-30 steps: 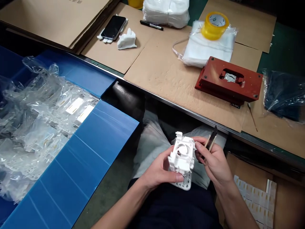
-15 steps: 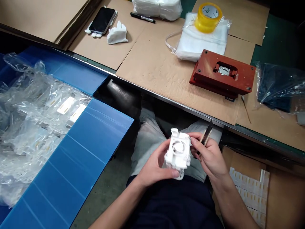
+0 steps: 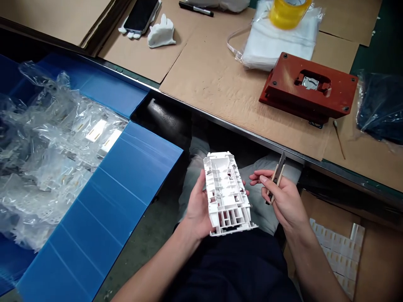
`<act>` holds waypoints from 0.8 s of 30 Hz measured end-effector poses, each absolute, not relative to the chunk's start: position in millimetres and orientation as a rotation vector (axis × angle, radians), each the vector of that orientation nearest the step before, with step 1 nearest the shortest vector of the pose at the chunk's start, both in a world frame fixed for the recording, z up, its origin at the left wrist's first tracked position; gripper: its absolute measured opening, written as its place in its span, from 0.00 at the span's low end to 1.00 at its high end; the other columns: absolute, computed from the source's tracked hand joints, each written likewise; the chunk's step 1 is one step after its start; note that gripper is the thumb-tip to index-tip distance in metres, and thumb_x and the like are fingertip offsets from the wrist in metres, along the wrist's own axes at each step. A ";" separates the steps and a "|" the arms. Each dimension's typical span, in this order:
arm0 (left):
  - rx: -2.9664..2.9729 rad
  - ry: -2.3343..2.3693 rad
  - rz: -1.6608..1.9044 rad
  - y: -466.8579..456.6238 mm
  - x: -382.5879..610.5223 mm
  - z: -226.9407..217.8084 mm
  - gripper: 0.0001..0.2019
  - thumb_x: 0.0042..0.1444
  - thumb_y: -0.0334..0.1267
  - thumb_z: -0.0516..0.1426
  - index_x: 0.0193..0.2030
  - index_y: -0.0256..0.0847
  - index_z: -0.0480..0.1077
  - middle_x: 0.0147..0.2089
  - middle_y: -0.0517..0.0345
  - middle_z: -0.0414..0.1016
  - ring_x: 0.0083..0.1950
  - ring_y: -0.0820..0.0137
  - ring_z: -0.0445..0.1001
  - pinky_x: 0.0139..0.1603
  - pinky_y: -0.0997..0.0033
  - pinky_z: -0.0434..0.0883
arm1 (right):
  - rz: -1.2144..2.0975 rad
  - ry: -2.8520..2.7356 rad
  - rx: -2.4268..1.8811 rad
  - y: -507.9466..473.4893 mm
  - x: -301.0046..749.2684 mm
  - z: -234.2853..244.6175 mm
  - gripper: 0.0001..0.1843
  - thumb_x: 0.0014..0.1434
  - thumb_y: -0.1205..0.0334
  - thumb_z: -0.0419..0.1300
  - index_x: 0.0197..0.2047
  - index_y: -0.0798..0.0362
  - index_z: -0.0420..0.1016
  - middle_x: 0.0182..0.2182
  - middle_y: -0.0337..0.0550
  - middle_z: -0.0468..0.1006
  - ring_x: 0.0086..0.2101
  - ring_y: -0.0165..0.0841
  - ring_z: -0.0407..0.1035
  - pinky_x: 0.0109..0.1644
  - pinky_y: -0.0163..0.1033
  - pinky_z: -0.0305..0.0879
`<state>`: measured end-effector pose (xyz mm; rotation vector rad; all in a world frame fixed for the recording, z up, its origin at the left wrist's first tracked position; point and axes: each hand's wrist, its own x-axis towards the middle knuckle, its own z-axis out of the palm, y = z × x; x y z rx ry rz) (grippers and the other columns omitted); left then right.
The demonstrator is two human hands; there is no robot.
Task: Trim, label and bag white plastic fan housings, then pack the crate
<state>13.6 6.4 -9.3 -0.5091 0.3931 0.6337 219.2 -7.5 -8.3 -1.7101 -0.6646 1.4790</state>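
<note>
A white moulded plastic part with a ribbed, open-celled face lies tilted over my lap. My left hand holds it from below and along its left side, its fingertips showing at the right edge. My right hand, apart from the part on the right, grips a slim utility knife with a dark, pointed blade directed up and away. Pale strips run along the knife; whether they belong to it or are separate sticks I cannot tell. The right index and middle fingers extend toward the part.
A red fixture block sits on the cardboard-covered bench, near a cotton swab, yellow tape, phone and white glove. At left, a blue box contains bagged white parts. Pale pieces lie lower right.
The white part has been turned over, from its face with a round opening to its ribbed face. My right hand has come off it and moved slightly right, still with the knife.
</note>
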 end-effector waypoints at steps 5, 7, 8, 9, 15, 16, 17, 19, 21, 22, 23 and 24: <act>-0.445 0.329 0.667 8.2 12.8 -3.5 0.39 0.64 0.65 0.43 0.67 0.36 0.64 0.59 0.37 0.76 0.60 0.45 0.74 0.64 0.40 0.62 | 1.482 -0.663 -1.718 -8.9 220.4 -9.7 0.13 0.60 0.54 0.65 0.45 0.53 0.79 0.42 0.49 0.80 0.35 0.31 0.70 0.23 0.29 0.56; -0.421 0.317 0.669 9.0 12.4 -1.5 0.39 0.63 0.66 0.43 0.67 0.35 0.64 0.59 0.36 0.76 0.60 0.45 0.74 0.64 0.40 0.61 | 1.482 -0.659 -1.734 -9.7 221.3 -9.2 0.14 0.60 0.54 0.65 0.46 0.53 0.78 0.40 0.48 0.80 0.33 0.29 0.68 0.23 0.30 0.56; -0.412 0.316 0.665 9.4 12.3 -0.5 0.40 0.63 0.66 0.43 0.67 0.34 0.64 0.60 0.36 0.75 0.61 0.44 0.73 0.64 0.40 0.62 | 1.480 -0.659 -1.748 -10.2 222.0 -8.9 0.15 0.60 0.54 0.65 0.47 0.52 0.78 0.39 0.47 0.80 0.32 0.29 0.67 0.23 0.30 0.56; -0.407 0.318 0.660 9.6 12.2 0.3 0.40 0.62 0.67 0.44 0.67 0.34 0.64 0.60 0.36 0.75 0.60 0.44 0.73 0.64 0.39 0.62 | 1.477 -0.661 -1.766 -10.8 222.7 -8.5 0.16 0.60 0.53 0.65 0.48 0.52 0.78 0.38 0.45 0.79 0.31 0.28 0.66 0.24 0.30 0.56; -0.406 0.323 0.666 9.3 11.5 0.4 0.41 0.62 0.67 0.43 0.67 0.34 0.64 0.59 0.35 0.75 0.55 0.45 0.77 0.61 0.36 0.64 | 1.454 -0.682 -1.871 -14.1 227.6 -10.4 0.21 0.60 0.51 0.65 0.54 0.49 0.74 0.36 0.40 0.76 0.31 0.27 0.64 0.28 0.31 0.58; -0.404 0.326 0.665 9.3 11.2 0.0 0.41 0.62 0.67 0.42 0.67 0.35 0.63 0.59 0.35 0.75 0.56 0.45 0.76 0.61 0.36 0.64 | 1.452 -0.692 -1.880 -14.7 227.8 -11.7 0.22 0.60 0.51 0.65 0.55 0.48 0.74 0.37 0.40 0.76 0.31 0.27 0.65 0.29 0.31 0.60; -0.399 0.331 0.664 9.5 10.7 -0.3 0.41 0.62 0.68 0.42 0.68 0.36 0.63 0.59 0.36 0.75 0.57 0.44 0.76 0.62 0.36 0.64 | 1.446 -0.710 -1.892 -15.4 227.7 -12.9 0.23 0.60 0.51 0.65 0.56 0.47 0.73 0.38 0.40 0.76 0.31 0.27 0.65 0.30 0.32 0.61; -0.372 0.359 0.669 10.3 9.7 0.3 0.41 0.62 0.68 0.41 0.69 0.38 0.62 0.60 0.36 0.75 0.59 0.44 0.75 0.63 0.37 0.63 | 1.405 -0.784 -1.935 -17.9 227.3 -14.4 0.25 0.61 0.49 0.64 0.59 0.45 0.71 0.40 0.39 0.76 0.32 0.28 0.66 0.34 0.34 0.64; -0.325 0.433 0.680 11.4 8.9 2.5 0.43 0.61 0.70 0.41 0.69 0.36 0.62 0.60 0.35 0.75 0.60 0.43 0.74 0.63 0.38 0.63 | 1.346 -0.902 -1.996 -21.7 228.1 -12.3 0.26 0.62 0.48 0.62 0.62 0.43 0.70 0.41 0.39 0.76 0.34 0.30 0.67 0.40 0.38 0.66; -0.292 0.488 0.692 11.7 8.7 4.1 0.45 0.60 0.71 0.42 0.69 0.35 0.62 0.59 0.34 0.75 0.59 0.43 0.74 0.64 0.39 0.64 | 1.312 -0.974 -2.034 -24.0 229.7 -9.2 0.26 0.63 0.47 0.60 0.63 0.43 0.69 0.41 0.39 0.76 0.35 0.31 0.67 0.43 0.39 0.66; -0.248 0.562 0.723 11.6 8.7 5.6 0.45 0.59 0.71 0.43 0.68 0.34 0.63 0.58 0.34 0.75 0.59 0.43 0.75 0.64 0.39 0.64 | 1.275 -1.056 -2.071 -26.5 232.1 -4.5 0.26 0.65 0.46 0.59 0.64 0.42 0.69 0.41 0.39 0.77 0.36 0.31 0.68 0.44 0.41 0.66; -0.190 0.656 0.784 11.0 8.6 6.7 0.44 0.59 0.71 0.44 0.67 0.35 0.64 0.58 0.35 0.76 0.59 0.44 0.75 0.64 0.41 0.65 | 1.237 -1.147 -2.102 -28.9 235.4 1.8 0.25 0.66 0.46 0.57 0.64 0.40 0.69 0.41 0.39 0.77 0.36 0.32 0.68 0.44 0.41 0.66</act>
